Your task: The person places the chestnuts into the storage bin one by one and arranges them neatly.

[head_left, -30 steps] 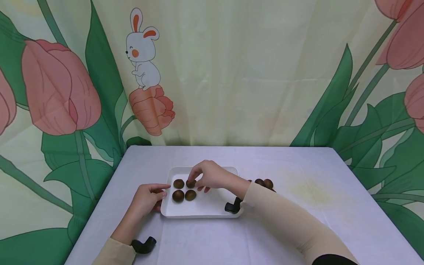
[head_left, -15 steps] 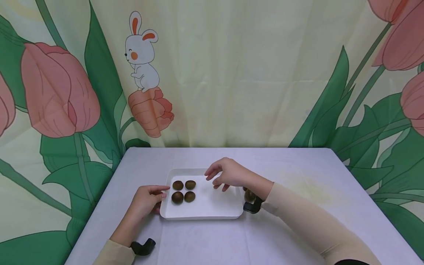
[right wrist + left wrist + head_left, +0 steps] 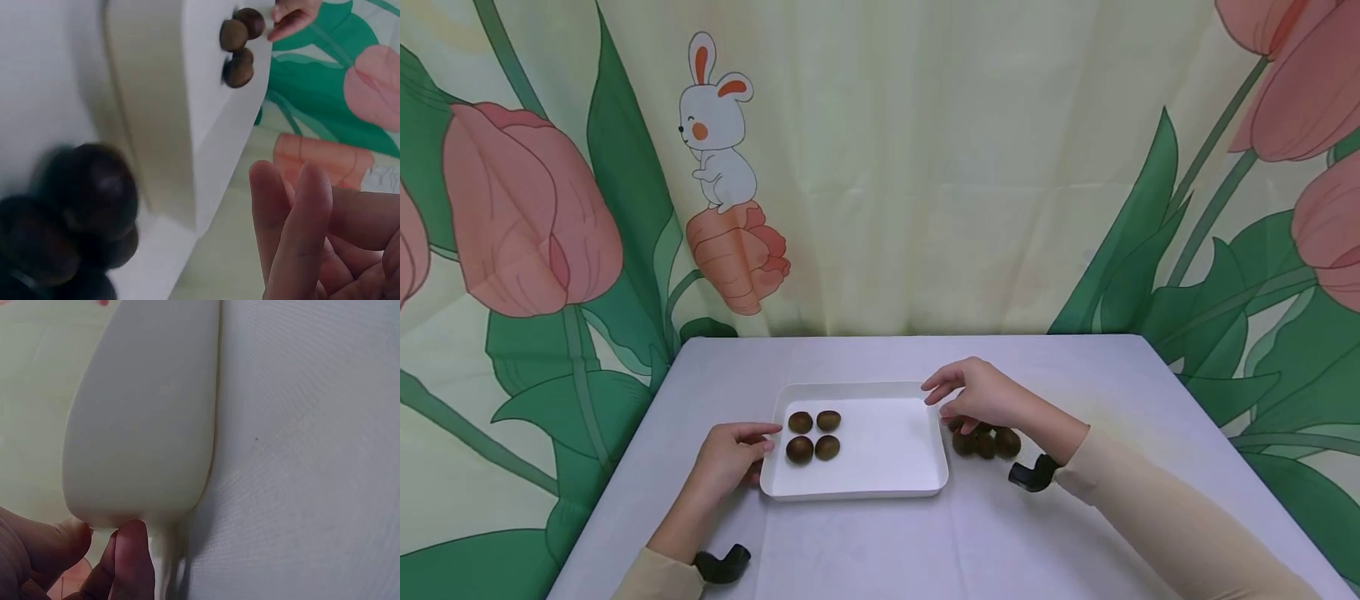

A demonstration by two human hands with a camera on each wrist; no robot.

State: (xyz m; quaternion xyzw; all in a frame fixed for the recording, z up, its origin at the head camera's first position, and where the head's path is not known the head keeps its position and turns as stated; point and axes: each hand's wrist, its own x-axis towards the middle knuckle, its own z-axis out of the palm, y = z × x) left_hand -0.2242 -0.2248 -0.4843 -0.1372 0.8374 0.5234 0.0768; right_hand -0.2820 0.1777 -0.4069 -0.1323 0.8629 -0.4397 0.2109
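A white rectangular tray (image 3: 880,485) lies on the table. Several round brown balls resembling chestnuts (image 3: 800,450) sit in its left part, in two rows. At the tray's left end, my left hand (image 3: 727,457) touches the outer wall with thumb and fingertips; its other fingers are partly hidden. My right hand (image 3: 981,394) hovers by the tray's right rim with loosely bent fingers and nothing between them. Just below it, a heap of similar brown balls (image 3: 1007,442) lies right of the tray, partly covered by the hand. In the right wrist view, the heap (image 3: 103,194) appears close up and blurred.
A white cloth (image 3: 865,550) covers the table. Behind it hangs a curtain (image 3: 910,200) printed with tulips, leaves and a rabbit on a carrot. A black strap piece (image 3: 1033,473) sits at the right wrist, another (image 3: 722,564) at the left.
My right hand has let go of a brown ball in the tray's upper left part and moved right, to above the heap. My left hand has stayed at the tray's left end.
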